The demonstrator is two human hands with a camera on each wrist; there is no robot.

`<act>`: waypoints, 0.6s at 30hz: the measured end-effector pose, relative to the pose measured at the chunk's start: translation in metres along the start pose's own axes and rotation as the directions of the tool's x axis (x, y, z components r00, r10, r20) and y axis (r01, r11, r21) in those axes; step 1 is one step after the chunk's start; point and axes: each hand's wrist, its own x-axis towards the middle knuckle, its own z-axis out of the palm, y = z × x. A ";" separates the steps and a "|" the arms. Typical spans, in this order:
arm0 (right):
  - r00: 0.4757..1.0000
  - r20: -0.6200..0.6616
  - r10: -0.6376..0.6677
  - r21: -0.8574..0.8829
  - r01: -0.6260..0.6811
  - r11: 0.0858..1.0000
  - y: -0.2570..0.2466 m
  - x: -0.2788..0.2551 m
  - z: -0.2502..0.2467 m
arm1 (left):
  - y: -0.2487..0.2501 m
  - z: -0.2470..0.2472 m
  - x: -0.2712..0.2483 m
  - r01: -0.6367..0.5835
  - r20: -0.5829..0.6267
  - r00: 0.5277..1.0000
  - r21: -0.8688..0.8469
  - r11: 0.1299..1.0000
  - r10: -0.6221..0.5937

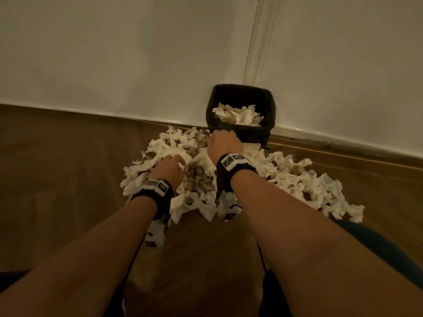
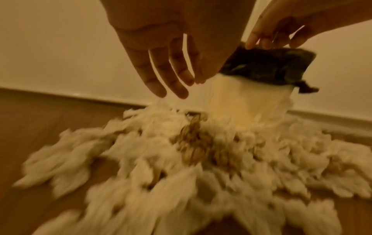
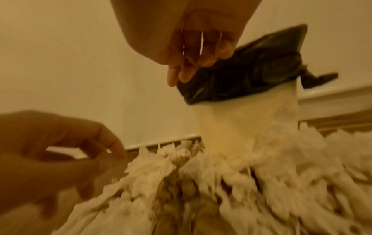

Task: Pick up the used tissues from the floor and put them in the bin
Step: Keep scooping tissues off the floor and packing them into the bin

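Note:
Several crumpled white and brown-stained tissues (image 1: 199, 179) lie heaped on the wooden floor in front of the bin (image 1: 251, 133). The bin is white with a black liner (image 3: 241, 76) folded over its rim, and it holds more tissues (image 1: 240, 115). My left hand (image 2: 175, 89) hovers just over the left middle of the pile, fingers straight and spread, holding nothing. My right hand (image 3: 185, 74) is at the bin's near left corner. Its fingers hang loosely bent against the liner, and I see nothing in them. Both wrist views are blurred.
The bin stands against a white wall with a white skirting board (image 1: 91, 110). A vertical seam (image 1: 254, 42) runs up the wall behind it. The tissue pile spreads far right (image 1: 320, 191). Bare wooden floor (image 1: 57, 168) lies to the left. My dark trouser leg (image 1: 377, 243) is at lower right.

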 end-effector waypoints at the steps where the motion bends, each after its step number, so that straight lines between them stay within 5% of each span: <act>1: 0.999 0.044 0.012 0.011 -0.012 1.000 -0.001 -0.005 0.010 | -0.011 0.009 -0.009 0.060 0.051 0.997 0.008 0.998 -0.061; 10: 0.941 0.325 0.090 0.080 -0.122 0.989 -0.016 -0.051 0.082 | -0.063 0.075 -0.061 0.406 0.064 0.912 -0.004 0.914 -0.405; 18: 0.927 0.353 0.129 0.049 -0.156 0.987 -0.018 -0.058 0.108 | -0.090 0.090 -0.065 0.439 0.265 0.864 0.017 0.898 -0.427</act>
